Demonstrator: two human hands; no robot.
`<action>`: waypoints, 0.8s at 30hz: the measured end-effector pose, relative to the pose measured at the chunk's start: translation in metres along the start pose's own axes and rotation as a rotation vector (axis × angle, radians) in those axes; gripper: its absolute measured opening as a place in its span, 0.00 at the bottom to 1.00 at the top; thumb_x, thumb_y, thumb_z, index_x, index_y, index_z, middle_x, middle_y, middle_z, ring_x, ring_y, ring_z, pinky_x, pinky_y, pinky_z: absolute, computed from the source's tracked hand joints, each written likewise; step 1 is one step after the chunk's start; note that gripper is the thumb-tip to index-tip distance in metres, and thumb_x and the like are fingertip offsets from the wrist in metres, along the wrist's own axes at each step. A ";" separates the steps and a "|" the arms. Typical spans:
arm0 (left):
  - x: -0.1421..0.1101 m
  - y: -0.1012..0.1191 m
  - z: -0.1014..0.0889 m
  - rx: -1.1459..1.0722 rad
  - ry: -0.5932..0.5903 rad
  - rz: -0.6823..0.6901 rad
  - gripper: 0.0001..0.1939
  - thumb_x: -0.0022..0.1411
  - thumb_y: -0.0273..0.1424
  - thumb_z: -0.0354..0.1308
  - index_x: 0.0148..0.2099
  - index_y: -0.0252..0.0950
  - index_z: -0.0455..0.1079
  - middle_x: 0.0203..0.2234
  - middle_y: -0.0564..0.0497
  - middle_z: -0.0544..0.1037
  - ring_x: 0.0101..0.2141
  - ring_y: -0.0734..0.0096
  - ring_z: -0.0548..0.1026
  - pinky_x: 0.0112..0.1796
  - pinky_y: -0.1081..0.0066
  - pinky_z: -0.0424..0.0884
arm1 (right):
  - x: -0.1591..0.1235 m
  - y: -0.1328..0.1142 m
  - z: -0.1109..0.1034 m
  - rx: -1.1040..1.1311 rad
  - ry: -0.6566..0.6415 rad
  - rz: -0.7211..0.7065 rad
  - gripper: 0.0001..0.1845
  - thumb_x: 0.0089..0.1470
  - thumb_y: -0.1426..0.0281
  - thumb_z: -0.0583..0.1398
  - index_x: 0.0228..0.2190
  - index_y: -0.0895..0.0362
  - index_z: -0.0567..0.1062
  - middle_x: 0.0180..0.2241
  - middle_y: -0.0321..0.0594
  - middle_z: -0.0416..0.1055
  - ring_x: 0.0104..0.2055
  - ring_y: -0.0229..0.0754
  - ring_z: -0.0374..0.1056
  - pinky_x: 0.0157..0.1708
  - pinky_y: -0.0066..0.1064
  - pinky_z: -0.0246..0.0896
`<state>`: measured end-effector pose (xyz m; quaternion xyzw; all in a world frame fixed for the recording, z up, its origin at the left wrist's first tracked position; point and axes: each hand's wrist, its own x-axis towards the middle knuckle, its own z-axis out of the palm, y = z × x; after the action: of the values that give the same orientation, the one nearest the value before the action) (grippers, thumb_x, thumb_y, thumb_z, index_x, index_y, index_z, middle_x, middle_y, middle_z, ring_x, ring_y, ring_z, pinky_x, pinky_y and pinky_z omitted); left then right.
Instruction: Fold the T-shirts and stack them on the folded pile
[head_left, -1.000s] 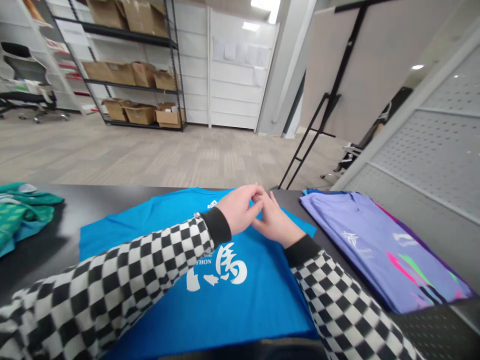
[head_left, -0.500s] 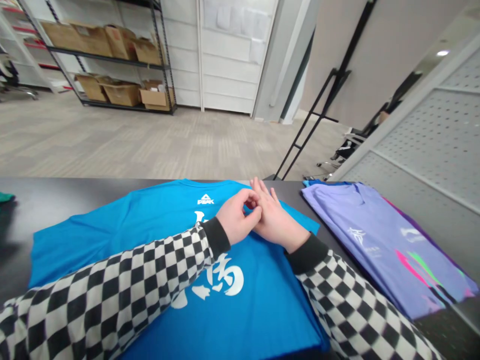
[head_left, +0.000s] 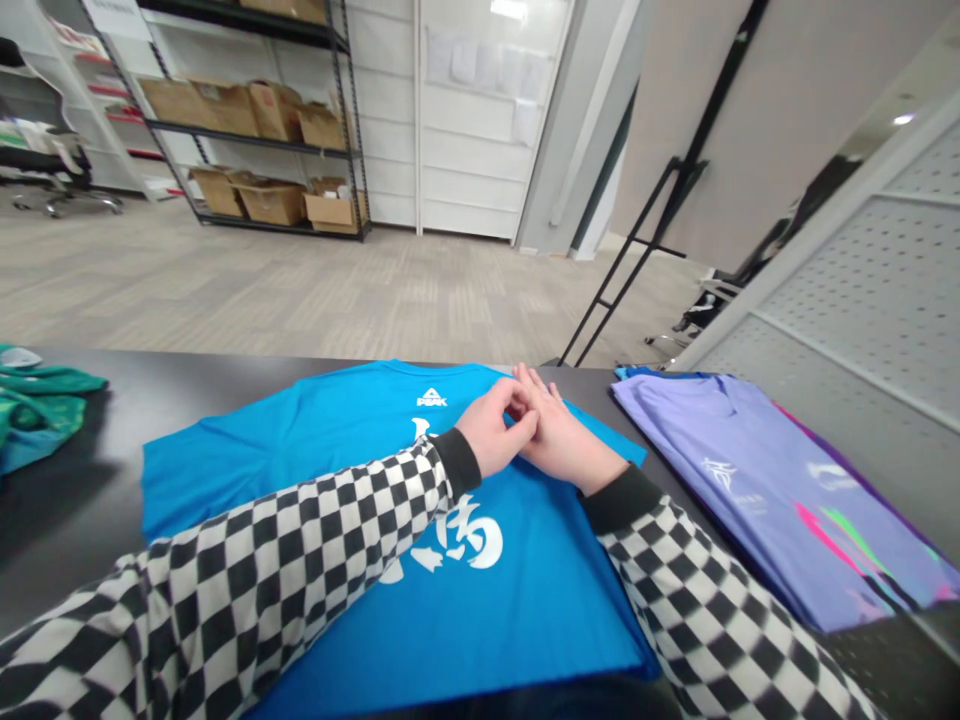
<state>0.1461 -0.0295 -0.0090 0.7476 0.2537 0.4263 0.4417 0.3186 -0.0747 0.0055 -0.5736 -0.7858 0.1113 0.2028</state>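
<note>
A bright blue T-shirt (head_left: 525, 590) with white lettering and a PEAK logo lies spread out on the dark table, its left sleeve reaching out to the side. Over its upper right part, near the shoulder, both hands meet. My left hand (head_left: 495, 428) is closed, thumb and fingers curled into a ring against the other hand; what its fingertips hold, if anything, is hidden. My right hand (head_left: 566, 435) lies flat on the shirt with fingers stretched out and pointing away. Checkered sleeves cover both arms and hide part of the print.
To the right lies a stack of folded shirts with a lavender shirt (head_left: 750, 450) on top, beside a perforated grey panel (head_left: 862, 290). A crumpled green garment (head_left: 45, 400) sits at the table's left end. Beyond the table stand a black shelf (head_left: 255, 140) with cardboard boxes and a black metal stand (head_left: 637, 260).
My view has swung a little to the left, so more of the green garment and the shelf shows. Both hands keep nearly the same pose on the shirt.
</note>
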 end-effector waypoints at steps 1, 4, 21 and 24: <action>0.000 -0.002 0.000 -0.028 0.015 -0.017 0.12 0.69 0.30 0.64 0.53 0.40 0.70 0.35 0.55 0.80 0.38 0.68 0.80 0.44 0.66 0.76 | 0.000 0.000 0.000 -0.003 -0.002 0.000 0.54 0.65 0.62 0.64 0.82 0.53 0.46 0.82 0.58 0.44 0.85 0.66 0.35 0.78 0.73 0.36; 0.003 -0.006 0.000 -0.055 0.036 -0.069 0.14 0.69 0.30 0.65 0.54 0.39 0.69 0.34 0.56 0.80 0.37 0.69 0.81 0.43 0.67 0.77 | 0.001 0.000 0.001 -0.025 -0.003 0.001 0.51 0.66 0.61 0.64 0.81 0.53 0.52 0.82 0.58 0.47 0.85 0.66 0.36 0.78 0.73 0.37; 0.033 -0.037 -0.083 1.051 -0.466 -0.226 0.47 0.76 0.62 0.44 0.85 0.44 0.50 0.84 0.44 0.47 0.81 0.38 0.47 0.77 0.35 0.42 | 0.002 0.039 -0.001 -0.102 -0.167 0.206 0.47 0.71 0.41 0.57 0.79 0.51 0.60 0.82 0.52 0.48 0.83 0.70 0.42 0.79 0.71 0.38; 0.038 -0.032 -0.082 1.061 -0.484 -0.252 0.48 0.75 0.64 0.43 0.86 0.44 0.49 0.84 0.44 0.46 0.81 0.39 0.47 0.77 0.35 0.43 | 0.002 0.034 -0.004 -0.098 -0.181 0.223 0.48 0.71 0.42 0.58 0.80 0.54 0.60 0.82 0.53 0.48 0.84 0.69 0.41 0.79 0.70 0.37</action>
<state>0.0949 0.0509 -0.0007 0.9062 0.4107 0.0030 0.1003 0.3493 -0.0620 -0.0043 -0.6542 -0.7367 0.1459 0.0892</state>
